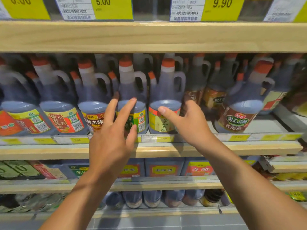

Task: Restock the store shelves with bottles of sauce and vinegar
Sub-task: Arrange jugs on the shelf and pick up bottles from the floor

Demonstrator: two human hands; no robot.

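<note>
Flanking both spread hands, jugs [57,97] crowd the shelf [149,36] tightly.

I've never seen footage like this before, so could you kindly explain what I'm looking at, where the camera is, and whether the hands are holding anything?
There is no machine: a person wears one wide-angle camera on the head, looking forward and down at store shelves. The left hand is spread open in front of a green-labelled bottle. The right hand reaches around a yellow-labelled bottle; its fingers are hidden, so a grip is unclear. The middle shelf carries rows of dark jugs with red caps, and price tags hang above.
</note>
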